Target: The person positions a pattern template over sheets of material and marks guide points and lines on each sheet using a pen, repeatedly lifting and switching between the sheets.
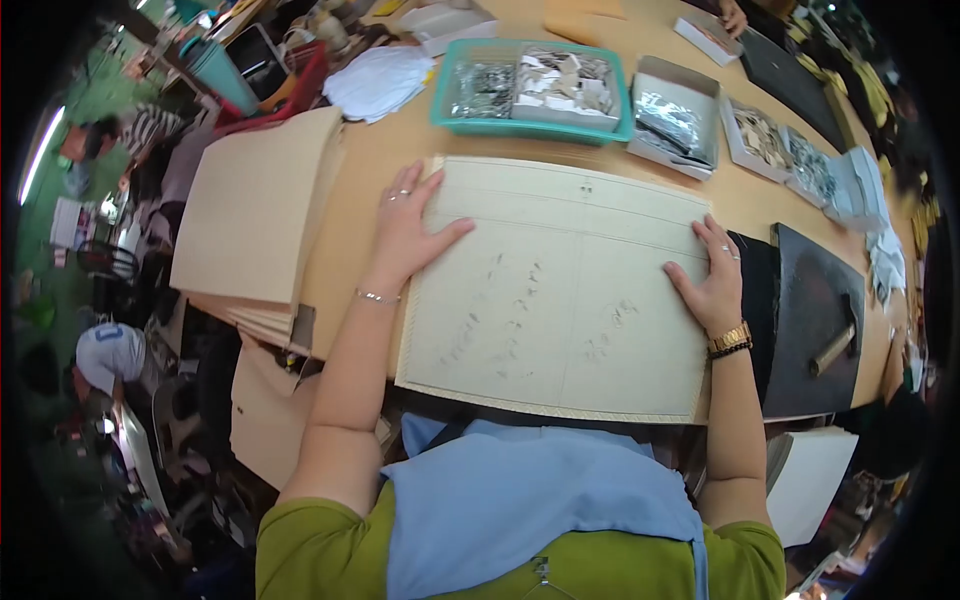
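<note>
A large cream sheet [510,320] with ruled lines, dark smudges and a patterned edge lies on the table in front of me. My left hand [408,222] rests at its upper left edge, fingers spread and the thumb on its surface. At the right edge lies my right hand [714,285], fingers also apart, thumb over the sheet. Neither hand is closed on anything. What is under the sheet is mostly hidden; a black piece [755,290] shows beside its right edge.
Left stands a stack of cream boards [255,205]. Behind the sheet are a teal tray [440,118] of small parts and a white box [712,125] with plastic packets. A hammer [835,350] lies on a dark slab [805,290] at right. Another person's hand [733,17] is far back.
</note>
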Demonstrator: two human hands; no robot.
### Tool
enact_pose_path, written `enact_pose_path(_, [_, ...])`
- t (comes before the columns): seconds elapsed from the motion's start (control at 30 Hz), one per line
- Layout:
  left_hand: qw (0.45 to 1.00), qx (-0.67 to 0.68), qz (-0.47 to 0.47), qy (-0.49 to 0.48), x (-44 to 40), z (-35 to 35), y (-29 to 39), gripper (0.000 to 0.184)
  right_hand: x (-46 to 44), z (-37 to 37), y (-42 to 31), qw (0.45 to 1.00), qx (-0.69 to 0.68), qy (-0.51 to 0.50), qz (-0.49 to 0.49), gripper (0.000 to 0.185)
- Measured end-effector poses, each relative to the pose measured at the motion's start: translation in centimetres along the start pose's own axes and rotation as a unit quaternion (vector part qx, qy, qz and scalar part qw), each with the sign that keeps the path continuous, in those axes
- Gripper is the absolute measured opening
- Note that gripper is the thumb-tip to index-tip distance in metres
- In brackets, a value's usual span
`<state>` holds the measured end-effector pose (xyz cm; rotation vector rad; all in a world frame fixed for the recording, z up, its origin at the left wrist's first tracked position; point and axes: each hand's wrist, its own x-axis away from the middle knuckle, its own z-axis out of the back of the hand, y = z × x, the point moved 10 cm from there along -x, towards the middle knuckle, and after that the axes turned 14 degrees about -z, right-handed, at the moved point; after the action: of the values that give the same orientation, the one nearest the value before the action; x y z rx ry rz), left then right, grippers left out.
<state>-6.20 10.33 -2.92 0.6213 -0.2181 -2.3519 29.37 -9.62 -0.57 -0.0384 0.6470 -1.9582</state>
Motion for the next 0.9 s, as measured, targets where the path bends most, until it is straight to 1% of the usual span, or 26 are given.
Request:
enact_pose_path(0.47, [1.000,0.012,0.013,-0.002,0.2,0.0,-0.2,0.078,0.2,-0.4,0.0,1.000,0.022,0.004,0.009,0.064])
enact_pose_path(0.57, [0.999,0.017,0.019,-0.022,0.2,-0.6,-0.5,0.079,0.1,-0.6,0.7,0.999,0.033,0.005,0.015,0.062])
enact_pose_path(0.6, [1.000,0.021,0.004,-0.010,0.2,-0.7,-0.4,0.080,0.0,-1.2,0.7,0.999,0.031,-0.001,0.025,0.062])
enact_pose_path(0.63, [1.000,0.022,-0.005,0.002,0.5,-0.8,-0.5,0.080,0.0,-1.3,0.7,1.000,0.019,-0.006,0.015,0.061])
enact_pose_path(0.67, [1.000,0.003,-0.011,0.016,0.6,-0.9,-0.1,0.076,0.0,-1.3,0.7,1.000,0.007,-0.013,0.005,0.060])
enact_pose_path(0.7, [0.999,-0.017,-0.020,0.030,1.2,-0.2,0.0,0.072,-0.1,-1.5,0.7,0.999,0.030,-0.023,0.019,0.060])
enact_pose_path(0.73, [1.000,0.008,-0.011,0.028,2.8,1.2,0.0,0.067,-0.4,-1.8,1.2,0.998,0.056,-0.027,0.029,0.060])
enact_pose_path(0.8, [0.997,0.072,-0.014,0.027,3.9,4.3,2.8,0.057,-1.2,-2.1,3.1,0.997,-0.057,-0.021,0.039,0.059])
enact_pose_path(0.83, [0.998,0.057,-0.007,-0.008,5.2,6.8,3.8,0.041,-1.5,-2.0,4.1,0.993,-0.112,-0.016,0.036,0.059])
enact_pose_path(0.9, [0.991,0.085,0.091,-0.056,9.1,11.7,3.2,0.030,-1.9,-1.7,6.8,0.965,-0.252,-0.041,-0.062,0.056])
